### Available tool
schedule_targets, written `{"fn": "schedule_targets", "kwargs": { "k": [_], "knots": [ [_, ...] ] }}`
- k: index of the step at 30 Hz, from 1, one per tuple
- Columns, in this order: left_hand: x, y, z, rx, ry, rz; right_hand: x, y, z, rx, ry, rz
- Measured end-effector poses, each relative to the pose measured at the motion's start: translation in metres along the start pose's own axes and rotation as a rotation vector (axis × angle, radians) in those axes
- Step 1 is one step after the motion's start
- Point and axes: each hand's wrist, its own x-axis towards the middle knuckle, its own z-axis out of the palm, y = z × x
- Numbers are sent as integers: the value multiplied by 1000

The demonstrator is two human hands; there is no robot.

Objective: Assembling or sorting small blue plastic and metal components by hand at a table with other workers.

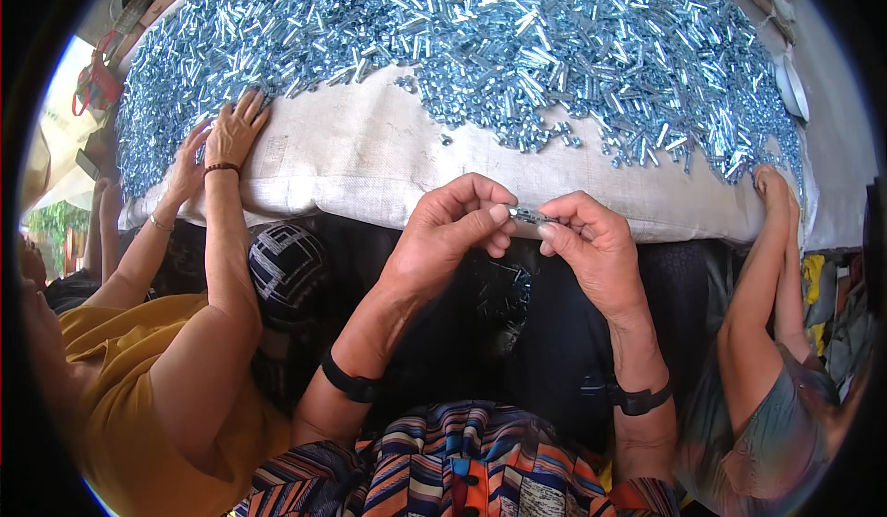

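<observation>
In front of my body, just off the near edge of the cloth-covered table, a short silvery metal tube (pixel 528 215) lies level between my two hands. My left hand (pixel 456 228) pinches one end with thumb and forefinger, the other fingers curled. My right hand (pixel 591 246) has the other end between thumb and fingers. Parts of the tube are hidden under the fingertips. Beyond the hands spreads a heap of shiny bluish metal pieces (pixel 554 55), long slim tubes mixed with small short bits. The nearest edge of the heap is a little way past my fingers.
Pale woven cloth (pixel 360 147) covers the table. At left, a person in a mustard top (pixel 176 388) has both hands at the heap. Another person's hand (pixel 772 184) touches the heap's right edge. A dark patterned round shape (pixel 287 272) sits between me and the left person.
</observation>
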Motion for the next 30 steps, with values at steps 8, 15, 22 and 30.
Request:
{"fn": "schedule_targets", "kwargs": {
  "k": [8,15,22,30],
  "knots": [
    [-11,6,15,98,-58,24,-24,4,-2,117,16,-26],
    [-20,1,12,167,-100,-24,-38,2,0,-57,5,-75],
    [-27,-18,10,-162,-302,-133,-44,15,2,515,-161,126],
    [-16,-4,-16,430,-204,-81,-36,13,-20,72,-220,197]
  ]
}}
